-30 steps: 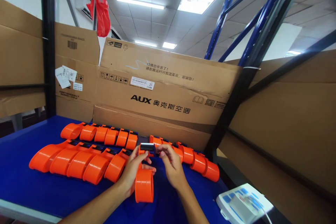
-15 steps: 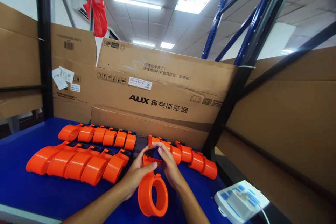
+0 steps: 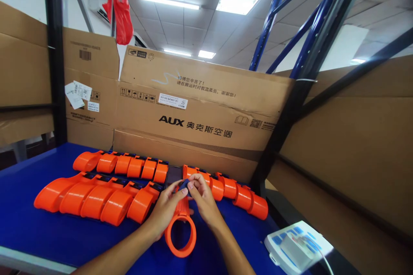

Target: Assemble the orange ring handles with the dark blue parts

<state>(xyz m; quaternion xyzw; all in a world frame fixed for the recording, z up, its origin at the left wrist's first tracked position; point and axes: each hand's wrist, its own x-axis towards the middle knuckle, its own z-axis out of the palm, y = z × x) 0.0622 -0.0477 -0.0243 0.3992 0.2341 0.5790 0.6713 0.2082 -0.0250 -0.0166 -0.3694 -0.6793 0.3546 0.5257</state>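
Observation:
An orange plastic ring on a ribbed stem hangs ring-down between my hands, over the blue table. My left hand is closed around the stem's upper part, thumb at its top. With thumb and fingers, my right hand pinches a dark blue strap-like piece at the top of the stem. Fingers hide how the strap joins the stem. To the left lie two rows of similar orange rings with dark straps, and another row of orange rings lies to the right.
A dark flat object lies behind my hands between the rows. On the right sits a white power strip with a plug and cable. Cardboard panels wall the back and sides, beside black rack posts.
The held orange ring has turned to face me more and shifted slightly left. The dark blue strap is folded lower between my fingertips, and my right hand has moved in over it.

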